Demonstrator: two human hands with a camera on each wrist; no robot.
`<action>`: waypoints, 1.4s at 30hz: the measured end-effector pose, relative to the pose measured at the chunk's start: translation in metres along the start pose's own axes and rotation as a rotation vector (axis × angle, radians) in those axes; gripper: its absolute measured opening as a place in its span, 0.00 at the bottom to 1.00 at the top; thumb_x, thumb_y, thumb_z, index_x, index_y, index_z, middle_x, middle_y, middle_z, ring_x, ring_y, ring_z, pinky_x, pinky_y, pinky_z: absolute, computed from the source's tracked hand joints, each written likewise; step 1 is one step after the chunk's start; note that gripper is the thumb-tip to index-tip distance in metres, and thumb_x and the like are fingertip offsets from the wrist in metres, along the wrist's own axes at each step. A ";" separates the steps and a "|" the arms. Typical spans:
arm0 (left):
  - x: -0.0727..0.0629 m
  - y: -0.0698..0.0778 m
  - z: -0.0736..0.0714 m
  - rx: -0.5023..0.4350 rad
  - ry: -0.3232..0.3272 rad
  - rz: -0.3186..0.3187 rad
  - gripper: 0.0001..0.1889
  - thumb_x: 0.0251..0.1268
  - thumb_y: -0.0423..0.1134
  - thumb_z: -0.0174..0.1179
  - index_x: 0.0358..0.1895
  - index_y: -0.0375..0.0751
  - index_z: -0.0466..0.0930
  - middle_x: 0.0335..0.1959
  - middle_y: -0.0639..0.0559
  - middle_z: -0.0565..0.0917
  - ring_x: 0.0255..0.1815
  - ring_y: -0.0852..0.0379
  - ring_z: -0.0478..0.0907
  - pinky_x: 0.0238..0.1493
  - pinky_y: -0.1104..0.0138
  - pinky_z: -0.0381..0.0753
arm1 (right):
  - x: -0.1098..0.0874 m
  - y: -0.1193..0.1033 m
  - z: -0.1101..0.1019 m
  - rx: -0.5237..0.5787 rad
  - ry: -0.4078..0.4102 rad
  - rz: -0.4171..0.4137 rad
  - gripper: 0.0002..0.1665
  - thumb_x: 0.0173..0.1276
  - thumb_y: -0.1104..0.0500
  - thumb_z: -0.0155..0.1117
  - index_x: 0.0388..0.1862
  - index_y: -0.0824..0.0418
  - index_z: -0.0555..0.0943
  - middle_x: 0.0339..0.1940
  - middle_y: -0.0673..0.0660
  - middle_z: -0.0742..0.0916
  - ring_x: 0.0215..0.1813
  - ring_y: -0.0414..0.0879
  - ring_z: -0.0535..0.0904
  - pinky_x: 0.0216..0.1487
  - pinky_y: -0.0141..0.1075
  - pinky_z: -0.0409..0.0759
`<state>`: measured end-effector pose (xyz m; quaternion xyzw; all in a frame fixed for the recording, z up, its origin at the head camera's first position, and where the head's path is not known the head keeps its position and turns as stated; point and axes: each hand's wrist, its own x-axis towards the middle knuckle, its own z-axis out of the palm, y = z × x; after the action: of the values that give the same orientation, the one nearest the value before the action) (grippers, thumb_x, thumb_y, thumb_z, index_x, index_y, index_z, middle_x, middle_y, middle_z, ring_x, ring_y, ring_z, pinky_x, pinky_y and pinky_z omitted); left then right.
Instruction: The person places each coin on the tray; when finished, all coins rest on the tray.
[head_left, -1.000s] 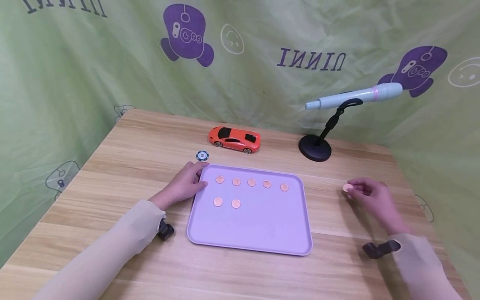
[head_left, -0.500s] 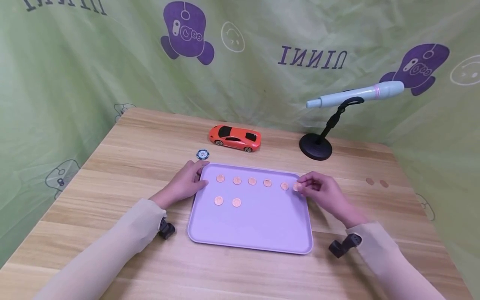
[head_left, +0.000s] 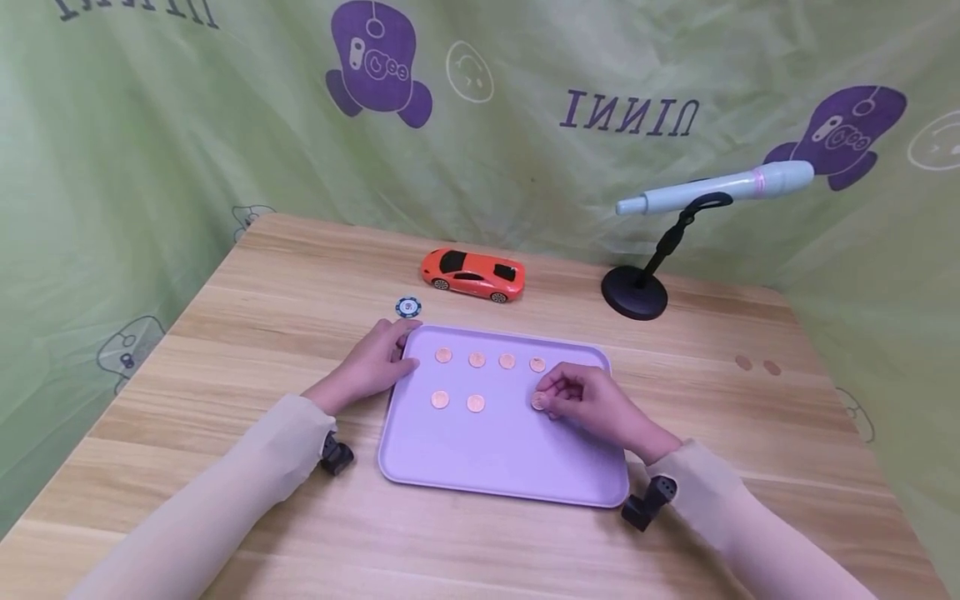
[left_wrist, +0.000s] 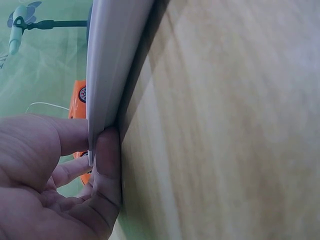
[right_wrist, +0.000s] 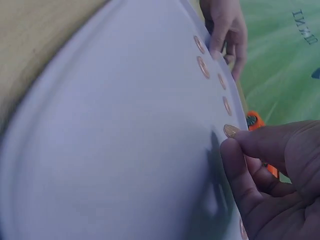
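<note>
My left hand (head_left: 369, 367) holds the upper left corner of the lilac tray (head_left: 480, 462); in the left wrist view its rim (left_wrist: 107, 65) lies between thumb and finger. Over the tray, my right hand (head_left: 596, 408) pinches a copper coin (head_left: 538, 401) by its edge between thumb and finger, and in the right wrist view the coin (right_wrist: 230, 131) hangs above the surface. Copper coins lie on the tray in two rows: the upper row begins with one coin (head_left: 443, 355), the lower row has a left coin (head_left: 440, 400) and a right coin (head_left: 476, 403). My right hand hides part of the upper row.
Behind the tray are a blue-and-white poker chip (head_left: 408, 307) and an orange toy car (head_left: 473, 275). A light blue microphone (head_left: 712, 190) rests on a black stand (head_left: 634, 293) at the back right. Two flat copper-brown discs (head_left: 757, 365) lie on the wooden table to the right.
My right hand has carried the coin from the table at the right, over the tray's right rim, leftward to above the tray's middle. My left hand stays at the tray's corner.
</note>
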<state>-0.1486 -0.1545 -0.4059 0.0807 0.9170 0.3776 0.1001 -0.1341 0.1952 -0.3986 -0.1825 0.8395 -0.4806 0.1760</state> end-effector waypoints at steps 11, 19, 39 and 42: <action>0.001 -0.001 0.000 -0.002 0.001 -0.004 0.32 0.74 0.32 0.61 0.78 0.33 0.64 0.53 0.34 0.73 0.43 0.50 0.75 0.43 0.64 0.79 | 0.012 -0.008 0.026 -0.041 -0.058 -0.080 0.06 0.69 0.67 0.71 0.43 0.67 0.85 0.37 0.60 0.91 0.36 0.39 0.85 0.39 0.29 0.86; 0.002 -0.003 0.002 -0.004 0.006 0.006 0.32 0.74 0.32 0.61 0.78 0.34 0.64 0.52 0.34 0.73 0.42 0.50 0.75 0.42 0.65 0.79 | 0.013 -0.014 0.032 -0.133 -0.061 -0.099 0.04 0.70 0.64 0.71 0.42 0.61 0.86 0.36 0.55 0.90 0.38 0.40 0.83 0.41 0.28 0.84; 0.001 -0.003 0.002 -0.011 0.025 0.025 0.32 0.72 0.31 0.62 0.77 0.32 0.66 0.51 0.34 0.74 0.41 0.50 0.74 0.42 0.65 0.78 | 0.017 -0.019 0.035 -0.323 -0.025 -0.164 0.04 0.68 0.68 0.71 0.36 0.59 0.87 0.33 0.51 0.88 0.36 0.37 0.78 0.39 0.28 0.81; 0.001 -0.003 0.002 -0.009 0.024 0.028 0.32 0.72 0.31 0.62 0.77 0.32 0.66 0.51 0.34 0.74 0.41 0.50 0.75 0.42 0.66 0.78 | 0.016 -0.019 0.032 -0.296 -0.032 -0.145 0.01 0.69 0.65 0.72 0.37 0.60 0.87 0.34 0.52 0.88 0.36 0.38 0.78 0.40 0.28 0.81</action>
<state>-0.1494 -0.1550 -0.4091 0.0883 0.9152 0.3842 0.0841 -0.1302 0.1545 -0.3991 -0.2739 0.8829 -0.3602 0.1254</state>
